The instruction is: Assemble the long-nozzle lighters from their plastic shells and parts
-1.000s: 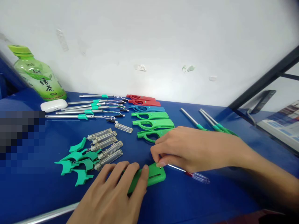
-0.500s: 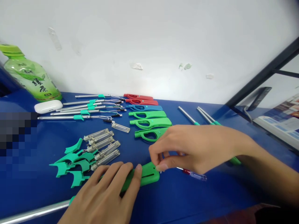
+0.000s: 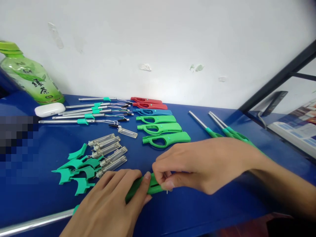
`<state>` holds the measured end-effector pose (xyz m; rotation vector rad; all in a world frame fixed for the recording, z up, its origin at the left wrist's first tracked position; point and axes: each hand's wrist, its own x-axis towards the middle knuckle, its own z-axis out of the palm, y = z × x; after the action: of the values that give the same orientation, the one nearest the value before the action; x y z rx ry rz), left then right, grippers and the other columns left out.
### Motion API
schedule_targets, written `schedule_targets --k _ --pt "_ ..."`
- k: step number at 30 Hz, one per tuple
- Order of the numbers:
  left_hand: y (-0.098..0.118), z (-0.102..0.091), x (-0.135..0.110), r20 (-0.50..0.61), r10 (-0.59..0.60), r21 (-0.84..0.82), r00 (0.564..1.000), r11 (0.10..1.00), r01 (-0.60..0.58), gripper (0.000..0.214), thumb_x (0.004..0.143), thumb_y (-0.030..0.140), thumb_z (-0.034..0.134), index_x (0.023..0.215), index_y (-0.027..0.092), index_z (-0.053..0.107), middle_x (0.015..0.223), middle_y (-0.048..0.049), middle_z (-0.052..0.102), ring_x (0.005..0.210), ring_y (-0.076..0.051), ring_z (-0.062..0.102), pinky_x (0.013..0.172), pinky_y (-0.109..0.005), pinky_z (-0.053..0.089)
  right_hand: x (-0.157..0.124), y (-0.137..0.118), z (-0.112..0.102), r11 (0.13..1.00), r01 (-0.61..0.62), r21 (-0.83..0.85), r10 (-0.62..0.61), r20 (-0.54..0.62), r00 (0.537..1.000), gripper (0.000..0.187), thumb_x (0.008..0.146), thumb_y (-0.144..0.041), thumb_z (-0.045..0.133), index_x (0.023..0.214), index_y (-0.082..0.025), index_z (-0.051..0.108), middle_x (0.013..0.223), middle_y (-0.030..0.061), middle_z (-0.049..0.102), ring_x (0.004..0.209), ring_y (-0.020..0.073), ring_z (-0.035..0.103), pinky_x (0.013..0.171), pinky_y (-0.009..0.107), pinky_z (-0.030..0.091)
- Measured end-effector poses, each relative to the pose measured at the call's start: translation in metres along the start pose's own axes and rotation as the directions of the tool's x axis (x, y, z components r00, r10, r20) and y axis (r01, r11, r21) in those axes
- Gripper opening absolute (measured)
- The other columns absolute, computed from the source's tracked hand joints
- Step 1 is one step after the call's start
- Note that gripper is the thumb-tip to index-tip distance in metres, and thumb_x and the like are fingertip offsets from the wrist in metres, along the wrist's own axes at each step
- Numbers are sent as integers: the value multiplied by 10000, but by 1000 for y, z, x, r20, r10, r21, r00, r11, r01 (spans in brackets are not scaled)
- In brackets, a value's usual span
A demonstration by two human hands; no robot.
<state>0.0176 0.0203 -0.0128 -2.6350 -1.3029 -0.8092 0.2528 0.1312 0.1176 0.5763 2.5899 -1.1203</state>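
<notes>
My left hand (image 3: 111, 204) lies on a green lighter handle (image 3: 142, 187) near the front of the blue table (image 3: 37, 194), fingers curled over it and pressing it down. A long metal tube (image 3: 32, 225) runs from that handle toward the lower left. At the handle's right end, my right hand (image 3: 202, 164) pinches with thumb and forefinger on something small that I cannot make out.
Green, blue and red lighter handles (image 3: 158, 128) lie in a row at mid-table. Left of them are metal tubes with wires (image 3: 81, 115), clear fuel cells (image 3: 108, 153) and teal triggers (image 3: 74, 171). A green tea bottle (image 3: 29, 79) and white case (image 3: 49, 109) stand far left. Assembled lighters (image 3: 222, 130) lie right.
My right hand slid left and down over the handle's right end, covering it and the red-tipped screwdriver seen earlier. My left hand stays on the handle.
</notes>
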Motion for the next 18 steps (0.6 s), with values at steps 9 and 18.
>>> schedule_targets --k 9,18 --pt "10 4 3 -35 68 162 997 985 -62 411 1020 50 407 1312 172 668 1077 -84 706 1023 -282 583 1018 -489 378 1 -12 7 990 -81 -116 78 -28 997 140 1088 -101 590 1014 -211 636 1175 24 747 1152 186 675 1024 298 486" --pt "-1 -6 -1 -57 92 80 994 993 -87 534 1052 89 270 1452 219 600 1073 -45 749 987 -259 679 1001 -445 455 4 -2 1 1000 -2 -10 2 4 1000 166 1085 -105 596 959 -212 604 990 -8 674 910 143 630 882 273 488"
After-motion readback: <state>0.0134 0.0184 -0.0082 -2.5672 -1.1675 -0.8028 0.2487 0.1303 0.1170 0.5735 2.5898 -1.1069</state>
